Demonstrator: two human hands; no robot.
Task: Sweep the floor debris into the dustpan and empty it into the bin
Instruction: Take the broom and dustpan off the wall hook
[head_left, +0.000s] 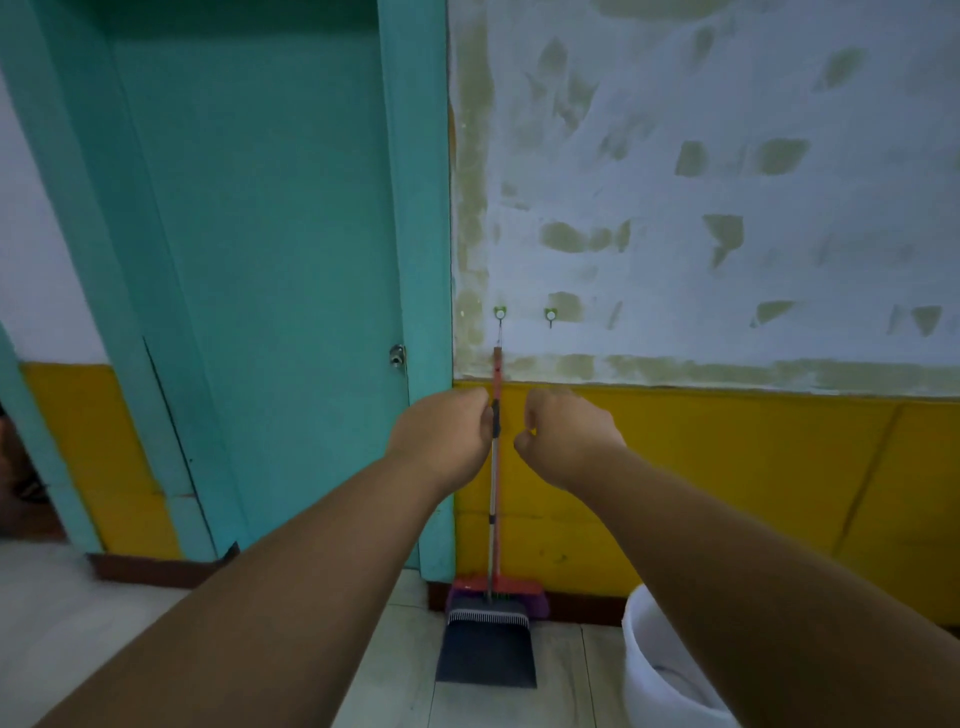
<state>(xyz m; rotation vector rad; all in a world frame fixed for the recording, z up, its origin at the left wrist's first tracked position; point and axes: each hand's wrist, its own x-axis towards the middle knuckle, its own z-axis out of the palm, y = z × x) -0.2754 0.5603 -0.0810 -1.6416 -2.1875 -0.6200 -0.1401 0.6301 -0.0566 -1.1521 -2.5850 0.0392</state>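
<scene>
A broom (496, 499) with a red handle and purple bristles hangs from a wall hook (500, 313). Clipped in front of it is a dark grey dustpan (487, 649) on a silver handle, its pan resting near the floor. My left hand (441, 436) is curled beside the handles at their upper part, fingers touching the dark grip. My right hand (566, 436) hovers just right of the handles, fingers curled, a small gap between it and them. A white bin (654, 670) stands at the lower right, partly hidden by my right forearm.
A teal door (270, 291) with a latch is shut to the left of the broom. A second empty hook (550, 315) is on the white and yellow wall. The floor is pale tile. A doorway opens at the far left.
</scene>
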